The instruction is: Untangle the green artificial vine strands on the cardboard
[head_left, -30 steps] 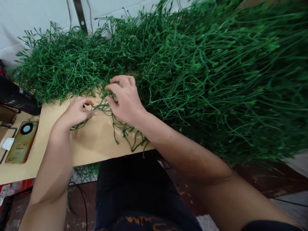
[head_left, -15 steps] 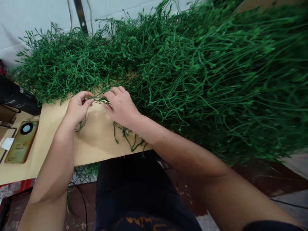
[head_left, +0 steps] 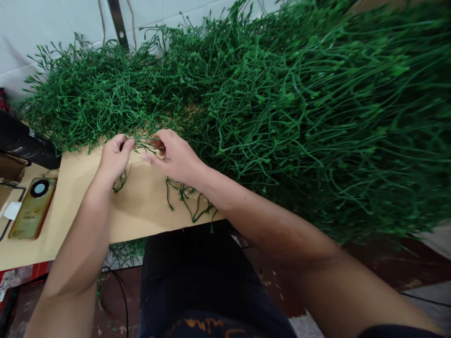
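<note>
A thin sprig of green plastic-looking stems (head_left: 143,142) stretches between my hands, just above the tan sheet (head_left: 141,202). My left hand (head_left: 113,157) pinches its left end between thumb and fingers, and some stems hang below that hand. At the sprig's right end is my right hand (head_left: 179,157), with its thumb apart from the curled fingers and the stem tips lying in the gap. Several loose green stems (head_left: 193,206) rest on the sheet under my right wrist. Behind both hands rises a large heap of the same stems (head_left: 246,108).
On the left lie a phone (head_left: 32,209) with a round camera ring and a black cylinder (head_left: 26,141). A metal strip (head_left: 118,23) stands against the white tiled wall (head_left: 63,23). The sheet's front edge is close to my lap.
My right thumb and fingers have spread apart, loosening from the stems. My left hand keeps its pinch and has shifted only slightly.
</note>
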The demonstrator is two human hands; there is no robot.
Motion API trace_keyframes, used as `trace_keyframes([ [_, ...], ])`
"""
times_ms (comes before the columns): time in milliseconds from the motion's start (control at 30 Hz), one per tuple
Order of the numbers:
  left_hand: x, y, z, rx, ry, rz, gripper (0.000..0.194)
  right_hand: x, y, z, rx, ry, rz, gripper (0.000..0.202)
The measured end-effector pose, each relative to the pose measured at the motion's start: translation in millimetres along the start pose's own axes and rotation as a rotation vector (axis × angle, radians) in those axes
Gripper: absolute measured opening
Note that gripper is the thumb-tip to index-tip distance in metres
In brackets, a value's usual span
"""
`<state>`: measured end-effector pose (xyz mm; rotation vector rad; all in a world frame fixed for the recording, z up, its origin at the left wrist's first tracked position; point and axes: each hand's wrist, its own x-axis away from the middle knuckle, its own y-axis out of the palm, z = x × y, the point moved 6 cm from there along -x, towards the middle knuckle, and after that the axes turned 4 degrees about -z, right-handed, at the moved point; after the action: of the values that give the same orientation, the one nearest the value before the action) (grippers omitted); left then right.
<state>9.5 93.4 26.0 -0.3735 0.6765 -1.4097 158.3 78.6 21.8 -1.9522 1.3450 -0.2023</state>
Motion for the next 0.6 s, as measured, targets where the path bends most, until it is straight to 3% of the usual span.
trace_keyframes([
  [100,2.2,6.0,2.8,0.041,0.016,-0.05,0.028,-1.9,-0.4,6.3,0.019,0.085,0.014,0.04],
  [200,5.1,9.3,5.7,0.089,0.025,-0.067,0.034,-4.0,2.8,8.0,0.059,0.083,-0.044,0.021],
  [267,5.6,9.2,6.0,0.097,0.023,-0.055,0.036,-4.7,4.7,6.5,0.085,0.049,-0.084,0.014],
  [467,-0.2,2.8,-1.8,0.05,0.001,0.048,0.036,-2.6,6.0,-8.6,0.1,-0.04,-0.1,0.025],
  [600,-4.8,8.0,-5.8,0.017,-0.028,0.084,0.036,0.4,9.0,-20.5,0.164,-0.079,-0.112,0.023],
])
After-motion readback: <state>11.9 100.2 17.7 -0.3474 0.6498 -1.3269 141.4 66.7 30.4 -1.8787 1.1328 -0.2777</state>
